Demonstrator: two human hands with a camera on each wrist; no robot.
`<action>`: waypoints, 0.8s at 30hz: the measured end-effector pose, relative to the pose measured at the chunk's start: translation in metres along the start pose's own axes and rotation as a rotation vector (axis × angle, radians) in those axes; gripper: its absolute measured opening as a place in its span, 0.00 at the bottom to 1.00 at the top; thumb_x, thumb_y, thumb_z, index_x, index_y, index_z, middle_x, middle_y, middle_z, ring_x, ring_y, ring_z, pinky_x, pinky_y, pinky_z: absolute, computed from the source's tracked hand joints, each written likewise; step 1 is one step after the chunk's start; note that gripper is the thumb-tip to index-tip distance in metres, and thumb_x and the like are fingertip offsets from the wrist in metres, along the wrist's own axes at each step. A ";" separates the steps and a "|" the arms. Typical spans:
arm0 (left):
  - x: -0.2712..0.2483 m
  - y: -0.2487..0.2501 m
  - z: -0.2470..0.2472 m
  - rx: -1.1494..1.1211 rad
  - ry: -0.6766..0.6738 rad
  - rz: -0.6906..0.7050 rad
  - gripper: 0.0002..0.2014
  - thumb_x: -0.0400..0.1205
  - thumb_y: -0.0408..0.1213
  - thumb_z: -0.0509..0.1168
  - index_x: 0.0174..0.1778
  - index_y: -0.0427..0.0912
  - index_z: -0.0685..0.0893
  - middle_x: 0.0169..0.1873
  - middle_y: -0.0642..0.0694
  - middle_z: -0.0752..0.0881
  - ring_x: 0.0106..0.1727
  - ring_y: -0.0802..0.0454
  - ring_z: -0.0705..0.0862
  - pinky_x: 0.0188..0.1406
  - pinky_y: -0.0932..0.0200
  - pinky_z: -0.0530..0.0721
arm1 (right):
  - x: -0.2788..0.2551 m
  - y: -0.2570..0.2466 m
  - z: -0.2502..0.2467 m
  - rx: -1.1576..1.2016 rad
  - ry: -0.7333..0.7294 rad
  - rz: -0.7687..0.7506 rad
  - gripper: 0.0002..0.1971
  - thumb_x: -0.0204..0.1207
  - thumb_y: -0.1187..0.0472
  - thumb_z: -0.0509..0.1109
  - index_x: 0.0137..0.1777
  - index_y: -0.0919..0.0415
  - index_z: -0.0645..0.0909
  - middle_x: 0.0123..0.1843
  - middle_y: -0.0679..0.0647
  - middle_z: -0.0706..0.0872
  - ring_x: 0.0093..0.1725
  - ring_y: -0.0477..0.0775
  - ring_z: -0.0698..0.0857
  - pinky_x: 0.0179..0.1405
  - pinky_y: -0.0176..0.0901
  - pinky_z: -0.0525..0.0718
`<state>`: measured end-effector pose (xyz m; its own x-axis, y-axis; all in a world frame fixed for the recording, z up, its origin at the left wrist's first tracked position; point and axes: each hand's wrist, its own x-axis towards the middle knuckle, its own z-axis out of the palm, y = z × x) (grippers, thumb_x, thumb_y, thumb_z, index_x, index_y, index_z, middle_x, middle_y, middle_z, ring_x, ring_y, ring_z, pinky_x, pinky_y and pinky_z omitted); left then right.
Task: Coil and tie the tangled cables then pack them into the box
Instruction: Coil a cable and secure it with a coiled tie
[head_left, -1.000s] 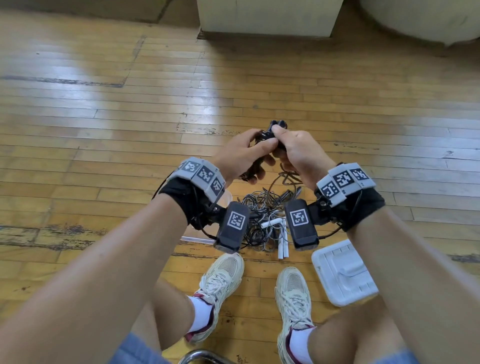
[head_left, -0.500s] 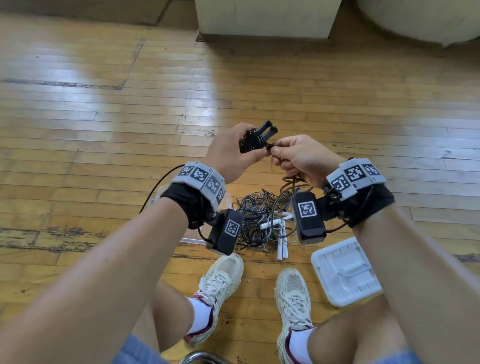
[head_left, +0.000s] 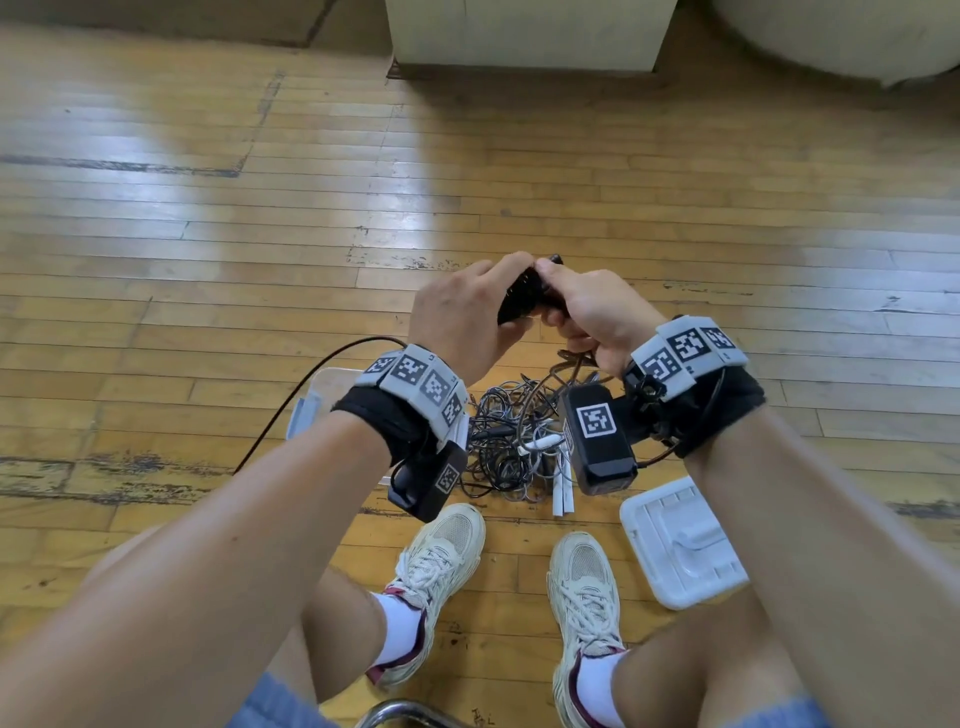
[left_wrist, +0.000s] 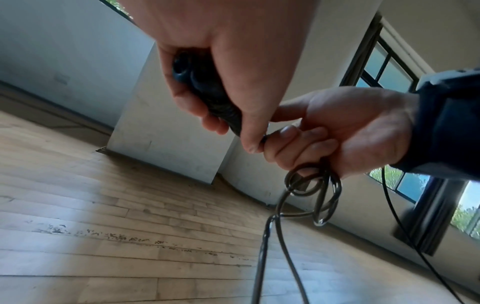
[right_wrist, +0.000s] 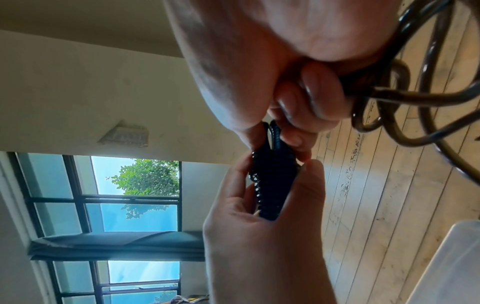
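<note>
Basically both hands meet mid-frame: left hand grips a black ridged bundle to steady it, right hand pinches its end and clutches cable loops. Likely tying. Tangled pile on floor below; box lower left, mostly hidden.

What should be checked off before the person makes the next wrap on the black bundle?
1. Left hand grips the black wound bundle: ok.
2. Right hand pinches the bundle's end: ok.
3. Loose brown-grey cable loops gathered under the right hand: ok.
4. Cable free of the tangled pile on the floor: cannot tell.
5. Tie on the bundle fastened: cannot tell.
6. Clear box within reach, white lid off: ok.
</note>
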<state>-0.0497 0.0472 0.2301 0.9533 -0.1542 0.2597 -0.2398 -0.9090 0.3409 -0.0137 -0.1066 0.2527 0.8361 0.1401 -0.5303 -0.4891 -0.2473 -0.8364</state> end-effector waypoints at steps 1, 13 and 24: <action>0.002 -0.001 -0.002 -0.096 -0.060 -0.057 0.26 0.78 0.50 0.73 0.72 0.54 0.76 0.50 0.51 0.89 0.45 0.47 0.87 0.42 0.54 0.84 | -0.001 -0.001 0.000 0.002 0.004 -0.006 0.16 0.86 0.49 0.63 0.43 0.61 0.79 0.28 0.50 0.76 0.21 0.44 0.66 0.16 0.34 0.61; 0.004 -0.005 -0.005 -0.261 -0.192 -0.174 0.26 0.77 0.46 0.74 0.72 0.55 0.78 0.52 0.50 0.90 0.50 0.47 0.87 0.51 0.48 0.86 | -0.001 0.001 0.001 -0.055 -0.055 0.005 0.12 0.86 0.64 0.60 0.42 0.64 0.80 0.29 0.52 0.76 0.19 0.43 0.67 0.15 0.32 0.63; -0.001 0.004 -0.001 -0.008 -0.082 -0.061 0.23 0.77 0.48 0.75 0.66 0.48 0.80 0.51 0.50 0.89 0.48 0.45 0.87 0.42 0.54 0.80 | -0.001 -0.001 0.000 0.023 -0.014 0.031 0.18 0.85 0.46 0.65 0.45 0.62 0.77 0.31 0.52 0.75 0.21 0.44 0.66 0.15 0.34 0.64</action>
<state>-0.0517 0.0442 0.2326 0.9778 -0.1304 0.1637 -0.1824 -0.9145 0.3612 -0.0141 -0.1064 0.2536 0.8172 0.1464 -0.5575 -0.5201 -0.2297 -0.8226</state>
